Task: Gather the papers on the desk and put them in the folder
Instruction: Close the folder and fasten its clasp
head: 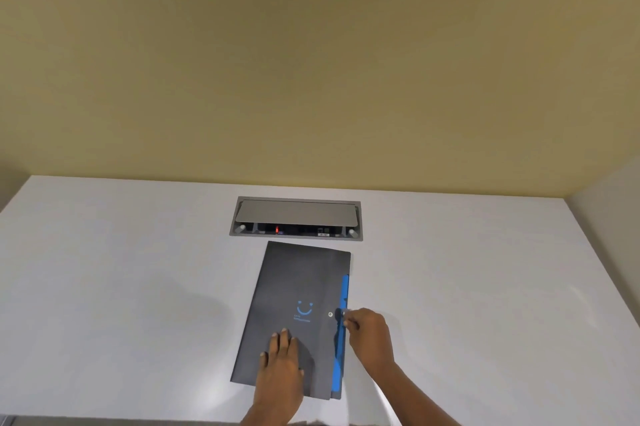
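A dark grey folder (298, 283) with a blue smile mark lies closed on the white desk (121, 269), its blue flap (343, 328) along the right edge. My left hand (281, 361) presses flat on the folder's near part, fingers spread. My right hand (369, 335) sits at the right edge, fingertips pinched at the flap beside the round snap button (330, 314). No loose papers are in sight.
A grey cable box (296, 216) with a half-raised lid is set into the desk just behind the folder. A yellow wall (311, 61) rises behind the desk, and a side wall (609, 197) stands at the right.
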{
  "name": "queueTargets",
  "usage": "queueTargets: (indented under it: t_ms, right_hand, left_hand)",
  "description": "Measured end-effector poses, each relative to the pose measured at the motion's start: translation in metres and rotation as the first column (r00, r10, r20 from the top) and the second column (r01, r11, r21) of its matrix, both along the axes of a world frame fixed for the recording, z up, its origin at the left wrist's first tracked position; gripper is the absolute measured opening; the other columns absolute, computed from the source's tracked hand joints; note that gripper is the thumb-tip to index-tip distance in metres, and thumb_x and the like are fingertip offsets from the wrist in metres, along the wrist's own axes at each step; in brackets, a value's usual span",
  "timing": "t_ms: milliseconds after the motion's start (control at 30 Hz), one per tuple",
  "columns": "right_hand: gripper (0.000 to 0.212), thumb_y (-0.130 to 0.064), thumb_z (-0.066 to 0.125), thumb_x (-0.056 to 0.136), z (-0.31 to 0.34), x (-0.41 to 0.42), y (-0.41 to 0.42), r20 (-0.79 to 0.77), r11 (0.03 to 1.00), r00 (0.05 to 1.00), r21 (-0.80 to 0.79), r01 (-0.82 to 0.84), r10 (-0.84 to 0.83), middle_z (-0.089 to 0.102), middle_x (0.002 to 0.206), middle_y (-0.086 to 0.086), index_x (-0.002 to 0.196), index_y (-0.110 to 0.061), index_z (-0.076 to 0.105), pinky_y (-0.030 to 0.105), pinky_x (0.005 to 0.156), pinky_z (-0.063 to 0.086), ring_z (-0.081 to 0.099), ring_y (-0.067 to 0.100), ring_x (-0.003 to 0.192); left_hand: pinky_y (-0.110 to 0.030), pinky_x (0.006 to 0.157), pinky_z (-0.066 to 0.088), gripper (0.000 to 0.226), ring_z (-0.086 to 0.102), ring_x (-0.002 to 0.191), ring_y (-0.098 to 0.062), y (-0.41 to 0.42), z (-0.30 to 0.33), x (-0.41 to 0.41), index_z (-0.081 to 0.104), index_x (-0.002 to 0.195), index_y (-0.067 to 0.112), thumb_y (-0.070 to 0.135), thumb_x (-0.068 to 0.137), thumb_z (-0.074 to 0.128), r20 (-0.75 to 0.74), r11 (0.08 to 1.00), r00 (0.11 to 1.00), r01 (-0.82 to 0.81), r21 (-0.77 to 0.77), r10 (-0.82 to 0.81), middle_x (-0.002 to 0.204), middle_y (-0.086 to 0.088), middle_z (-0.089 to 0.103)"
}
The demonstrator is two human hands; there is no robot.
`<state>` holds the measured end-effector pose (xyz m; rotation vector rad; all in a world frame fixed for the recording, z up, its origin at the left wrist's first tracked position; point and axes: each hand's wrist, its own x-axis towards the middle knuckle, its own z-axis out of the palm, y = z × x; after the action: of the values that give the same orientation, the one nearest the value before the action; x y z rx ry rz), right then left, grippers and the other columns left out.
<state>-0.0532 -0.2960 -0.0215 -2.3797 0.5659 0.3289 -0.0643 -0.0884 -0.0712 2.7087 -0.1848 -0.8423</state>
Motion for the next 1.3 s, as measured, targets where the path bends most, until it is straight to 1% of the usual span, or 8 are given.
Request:
queueTargets:
  t_ms: [100,200,367,567,867,1133,1233,1300]
  right_hand:
    - [0.022,-0.016,0.06,0.104,-0.004,0.012,0.008,-0.035,0.999,0.999,-0.026,-0.034,0.033,0.078,0.114,0.006,0.116,-0.011,0.079,0.019,0.087,0.055,0.073,0.02,0.097]
    - [0.022,-0.011,0.059,0.103,-0.008,0.024,0.014,-0.063,0.995,0.995,-0.053,-0.081,0.077,0.077,0.115,0.008,0.115,-0.01,0.078,0.027,0.093,0.059,0.074,0.023,0.102]
    - [0.026,-0.01,0.059,0.103,-0.016,0.034,0.021,-0.111,0.984,0.983,-0.09,-0.155,0.145,0.074,0.122,0.008,0.123,-0.011,0.075,0.027,0.099,0.056,0.072,0.025,0.11]
    - [0.027,-0.011,0.061,0.101,-0.024,0.042,0.025,-0.169,0.969,0.967,-0.126,-0.211,0.189,0.073,0.122,0.01,0.126,-0.01,0.072,0.03,0.098,0.057,0.073,0.027,0.108]
    - [0.027,-0.017,0.062,0.104,-0.029,0.053,0.035,-0.198,0.976,0.973,-0.158,-0.153,0.121,0.074,0.123,0.012,0.128,-0.007,0.067,0.032,0.102,0.057,0.073,0.027,0.11]
    - [0.034,-0.022,0.06,0.105,-0.033,0.055,0.039,-0.183,0.988,0.979,-0.112,-0.109,0.087,0.069,0.134,0.01,0.137,-0.008,0.06,0.031,0.109,0.051,0.069,0.027,0.12]
    - [0.029,-0.018,0.062,0.104,-0.03,0.053,0.04,-0.165,0.995,0.985,-0.074,-0.07,0.057,0.072,0.126,0.012,0.13,-0.006,0.066,0.032,0.107,0.055,0.072,0.027,0.113]
    - [0.019,-0.01,0.069,0.099,-0.03,0.048,0.038,-0.094,1.0,0.995,0.008,0.017,-0.016,0.076,0.113,0.015,0.115,-0.001,0.075,0.036,0.101,0.059,0.074,0.028,0.101]
  left_hand:
    - [-0.051,0.131,0.016,0.073,0.0,0.165,-0.031,0.021,-0.002,0.001,0.013,0.167,0.019,0.037,0.106,0.05,0.004,0.999,1.0,0.005,0.044,-0.005,0.178,-0.006,-0.002]
    - [-0.052,0.131,0.016,0.072,-0.001,0.165,-0.03,0.035,-0.001,0.001,0.013,0.167,0.021,0.036,0.106,0.049,-0.012,0.999,1.0,0.012,0.037,-0.011,0.178,-0.003,-0.005]
    - [-0.052,0.131,0.017,0.072,0.0,0.165,-0.029,0.042,0.0,-0.004,0.014,0.167,0.023,0.035,0.105,0.048,-0.005,0.999,1.0,0.027,0.04,-0.027,0.178,-0.002,-0.006]
    - [-0.05,0.132,0.014,0.073,-0.004,0.165,-0.029,0.042,-0.001,-0.006,0.011,0.167,0.022,0.035,0.106,0.048,-0.018,0.998,0.999,0.03,0.046,-0.029,0.178,-0.002,-0.009]
    - [-0.052,0.133,0.01,0.076,-0.006,0.165,-0.031,0.039,0.001,-0.008,0.006,0.168,0.024,0.039,0.107,0.049,-0.027,0.994,0.999,0.045,0.1,-0.043,0.178,-0.003,-0.01]
    - [-0.052,0.133,0.014,0.074,-0.001,0.165,-0.032,0.038,0.005,-0.006,0.009,0.167,0.025,0.04,0.106,0.049,-0.015,0.991,0.998,0.059,0.122,-0.058,0.178,-0.003,-0.007]
    - [-0.048,0.132,0.018,0.064,0.008,0.165,-0.029,0.043,0.008,-0.003,0.023,0.165,0.027,0.036,0.107,0.049,0.025,0.999,1.0,0.007,0.054,-0.008,0.178,0.0,0.007]
    - [-0.041,0.128,0.033,0.054,0.035,0.156,-0.024,0.05,0.014,0.005,0.04,0.158,0.025,0.025,0.106,0.051,0.082,0.995,0.993,-0.078,-0.062,0.083,0.169,-0.001,0.037]
